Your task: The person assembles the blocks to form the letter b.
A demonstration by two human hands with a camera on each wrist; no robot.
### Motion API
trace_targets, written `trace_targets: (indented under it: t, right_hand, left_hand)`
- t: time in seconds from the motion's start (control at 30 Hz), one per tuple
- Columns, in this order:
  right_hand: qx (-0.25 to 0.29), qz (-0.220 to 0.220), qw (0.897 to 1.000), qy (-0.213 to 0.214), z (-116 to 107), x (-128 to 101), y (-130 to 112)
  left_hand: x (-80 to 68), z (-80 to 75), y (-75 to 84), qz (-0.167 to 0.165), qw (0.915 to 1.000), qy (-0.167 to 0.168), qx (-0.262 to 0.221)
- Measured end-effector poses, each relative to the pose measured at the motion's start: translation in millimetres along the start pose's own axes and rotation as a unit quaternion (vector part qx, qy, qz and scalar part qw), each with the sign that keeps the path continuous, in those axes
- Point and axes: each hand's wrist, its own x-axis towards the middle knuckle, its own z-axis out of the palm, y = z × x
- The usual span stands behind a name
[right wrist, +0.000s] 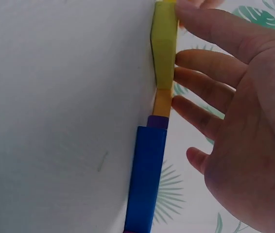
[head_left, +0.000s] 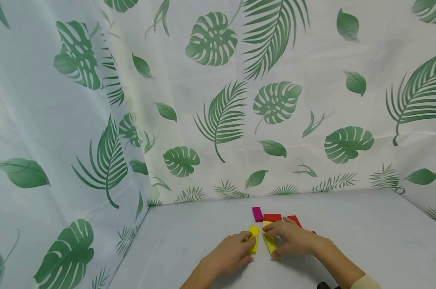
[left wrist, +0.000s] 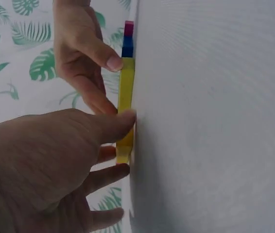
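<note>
Handling: you've got flat coloured blocks under both hands, low on the grey table (head_left: pixel 366 224), close to your body.
Left hand (head_left: pixel 228 255): fingers curled down over the left yellow block (head_left: pixel 254 237); thumb tip presses its edge in the left wrist view, so you're holding it, lightly.
Right hand (head_left: pixel 293 237): fingers fairly straight and spread, tips resting on the right yellow block (head_left: pixel 269 242); looks more like pressing than a closed grip.
Yellow blocks: side by side, flat on the table, a narrow gap between them in the head view; can't tell if they touch at any point.
Other blocks: magenta block (head_left: pixel 257 214) just behind; two red blocks (head_left: pixel 272 217) next to it, the right one partly under your right hand.
Blue block (right wrist: pixel 147 179): right wrist view only, in line with an orange piece (right wrist: pixel 162 102) and the yellow one; hidden in the head view.
Backdrop: leaf-print curtain (head_left: pixel 218 100) behind and to the left.
Material (judgement): rigid, painted wood or plastic, light, not fragile; won't flex.
Surface (judgement): smooth faces, likely to slide on the table if you push from the top.
Grip point (judgement): take each block by its two long side edges, thumb against fingers; thin profile, so pinch low near the table.
Risk (judgement): nudging neighbours, they sit close together.
</note>
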Motion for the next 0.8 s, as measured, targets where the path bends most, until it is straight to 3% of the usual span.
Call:
trace_targets:
  t: [0.13, 0.6, 0.8]
  right_hand:
    - [0.000, 0.013, 1.000, -0.009, -1.4, -1.9, -1.9]
    - [-0.039, 0.002, 0.999, 0.009, 10.7, 9.9, -8.1]
    - [-0.043, 0.014, 0.999, -0.002, 10.6, 7.6, -11.9]
  left_hand:
    - [1.3, -2.2, 1.0, 0.002, 0.9994, 0.014, 0.032]
    - [-9.5, -8.7, 0.9, -0.004, 0.9990, 0.029, 0.033]
    - [-11.5, -10.6, 3.4, -0.015, 0.9966, 0.029, 0.075]
